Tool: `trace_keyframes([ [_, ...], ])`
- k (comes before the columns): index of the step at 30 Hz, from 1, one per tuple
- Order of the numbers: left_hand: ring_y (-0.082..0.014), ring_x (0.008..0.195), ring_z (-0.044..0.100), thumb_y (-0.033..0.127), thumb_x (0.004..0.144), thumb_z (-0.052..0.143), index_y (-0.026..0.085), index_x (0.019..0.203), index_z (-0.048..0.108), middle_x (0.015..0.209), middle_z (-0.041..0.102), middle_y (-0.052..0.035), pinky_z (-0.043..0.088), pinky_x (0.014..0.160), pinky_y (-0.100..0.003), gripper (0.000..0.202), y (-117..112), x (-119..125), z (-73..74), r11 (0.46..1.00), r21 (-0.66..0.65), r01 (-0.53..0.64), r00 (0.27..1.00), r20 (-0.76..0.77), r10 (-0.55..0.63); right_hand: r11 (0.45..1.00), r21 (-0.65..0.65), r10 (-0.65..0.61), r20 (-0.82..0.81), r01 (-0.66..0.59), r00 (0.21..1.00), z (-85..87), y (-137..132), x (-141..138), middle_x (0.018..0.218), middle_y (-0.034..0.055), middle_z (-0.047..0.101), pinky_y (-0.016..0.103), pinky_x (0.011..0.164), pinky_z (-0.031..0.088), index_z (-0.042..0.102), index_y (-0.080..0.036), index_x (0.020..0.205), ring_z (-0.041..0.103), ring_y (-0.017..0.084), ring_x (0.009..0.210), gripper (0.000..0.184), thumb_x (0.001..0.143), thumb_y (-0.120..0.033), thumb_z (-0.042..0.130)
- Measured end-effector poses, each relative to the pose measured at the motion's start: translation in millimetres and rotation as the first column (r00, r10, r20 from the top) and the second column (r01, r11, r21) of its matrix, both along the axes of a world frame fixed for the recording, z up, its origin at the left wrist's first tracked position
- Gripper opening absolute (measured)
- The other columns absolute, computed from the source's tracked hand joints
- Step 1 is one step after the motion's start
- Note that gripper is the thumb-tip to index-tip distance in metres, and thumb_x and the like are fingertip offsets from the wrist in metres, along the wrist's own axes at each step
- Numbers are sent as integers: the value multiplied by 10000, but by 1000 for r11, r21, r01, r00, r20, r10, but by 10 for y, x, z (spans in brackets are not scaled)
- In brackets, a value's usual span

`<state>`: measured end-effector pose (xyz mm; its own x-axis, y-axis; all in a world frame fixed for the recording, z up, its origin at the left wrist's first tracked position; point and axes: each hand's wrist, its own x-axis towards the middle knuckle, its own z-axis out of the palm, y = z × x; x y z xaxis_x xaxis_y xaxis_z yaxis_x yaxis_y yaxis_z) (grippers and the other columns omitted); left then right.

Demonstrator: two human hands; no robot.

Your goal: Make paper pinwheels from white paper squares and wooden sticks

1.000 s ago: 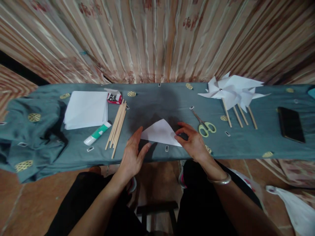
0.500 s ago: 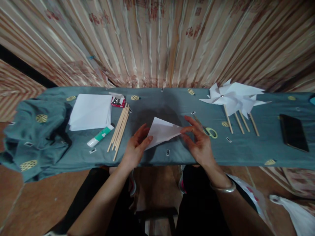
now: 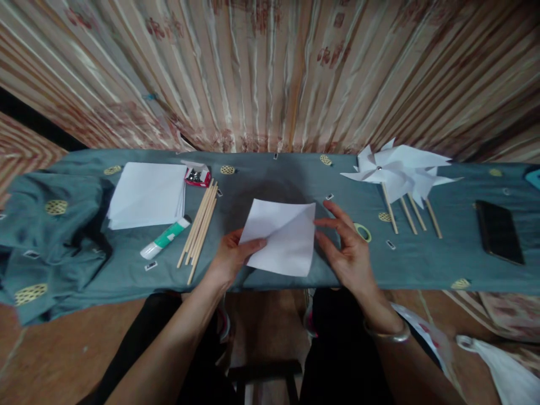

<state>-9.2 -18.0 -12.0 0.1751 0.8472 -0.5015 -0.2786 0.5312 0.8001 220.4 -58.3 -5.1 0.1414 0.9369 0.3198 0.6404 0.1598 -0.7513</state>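
A white square sheet of paper [image 3: 282, 236] with a diagonal crease is spread open just above the table's near edge. My left hand [image 3: 230, 259] pinches its left edge, thumb on top. My right hand [image 3: 348, 250] is beside the sheet's right edge, fingers spread, fingertips touching or almost touching the paper. Green-handled scissors [image 3: 363, 230] lie partly hidden behind my right hand.
On the teal cloth [image 3: 422, 253] lie a stack of white paper [image 3: 147, 194], a glue tube [image 3: 164, 237], several wooden sticks [image 3: 199, 228], a red box of pins [image 3: 196, 176], several paper pinwheels [image 3: 400, 169] on sticks, and a black phone [image 3: 499, 230]. A striped curtain hangs behind.
The paper was a folded triangle on the table; it has been unfolded into a full square sheet, lifted slightly. My left hand has taken hold of its left edge.
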Motion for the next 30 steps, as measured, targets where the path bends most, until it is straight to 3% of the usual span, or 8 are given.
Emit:
trace_keyframes([
  [2, -172, 685, 680, 239, 461, 909, 121, 793, 766, 805, 772, -73, 542, 669, -262, 380, 37, -15, 21, 994, 23, -109, 994, -4, 109, 998, 7, -68, 174, 68, 982, -40, 12, 172, 1357, 125, 607, 482, 1085, 428, 644, -214, 1143, 556, 273, 1281, 276, 910, -335, 560],
  [4, -186, 730, 689, 260, 461, 915, 126, 785, 770, 829, 777, -78, 550, 729, -283, 380, 67, -29, 44, 980, 55, -189, 982, 3, 189, 985, -4, -157, 375, 171, 913, -99, 15, 381, 1218, 166, 677, 507, 1006, 482, 638, -168, 1174, 609, 316, 1185, 341, 930, -361, 498],
  [8, -202, 737, 688, 345, 485, 910, 126, 786, 767, 830, 776, -89, 547, 725, -305, 399, 104, -63, 98, 965, 110, -239, 970, -24, 243, 967, -118, -114, 594, 227, 796, -221, -31, 696, 1054, 167, 722, 504, 840, 552, 680, -155, 1081, 686, 341, 957, 380, 915, -428, 476],
  [16, -184, 728, 666, 336, 572, 874, 138, 788, 759, 833, 768, -61, 531, 695, -276, 316, 154, -218, 243, 928, 283, -244, 953, -110, 284, 961, -142, -83, 670, 237, 738, -269, -159, 765, 1117, 158, 695, 442, 772, 571, 649, -164, 1115, 698, 311, 930, 363, 895, -398, 480],
  [22, -186, 710, 666, 355, 587, 859, 159, 810, 772, 808, 765, -39, 533, 675, -284, 309, 155, -309, 232, 924, 320, -209, 950, -157, 269, 939, -143, -115, 727, 314, 677, -213, -183, 662, 1043, 149, 715, 405, 683, 547, 630, -177, 1161, 704, 291, 823, 364, 895, -376, 483],
  [25, -185, 696, 664, 364, 602, 842, 155, 778, 771, 786, 763, -41, 533, 677, -288, 283, 166, -360, 210, 928, 307, -209, 947, -173, 270, 927, -211, -50, 750, 310, 659, -178, -183, 662, 959, 156, 740, 403, 677, 536, 640, -159, 1154, 712, 301, 800, 368, 899, -365, 474],
  [28, -182, 690, 662, 358, 623, 829, 148, 801, 774, 803, 769, -47, 539, 691, -298, 281, 183, -396, 203, 924, 317, -212, 947, -168, 275, 884, -323, -17, 701, 338, 713, -136, -140, 690, 897, 144, 759, 412, 663, 525, 678, -177, 1095, 721, 319, 779, 343, 867, -375, 514],
  [30, -186, 701, 668, 351, 630, 827, 146, 825, 777, 827, 775, -52, 545, 708, -306, 287, 192, -411, 208, 920, 330, -212, 947, -164, 277, 856, -373, -93, 569, 357, 817, -102, -92, 678, 868, 119, 766, 402, 647, 523, 706, -204, 1014, 724, 316, 780, 308, 808, -400, 586],
])
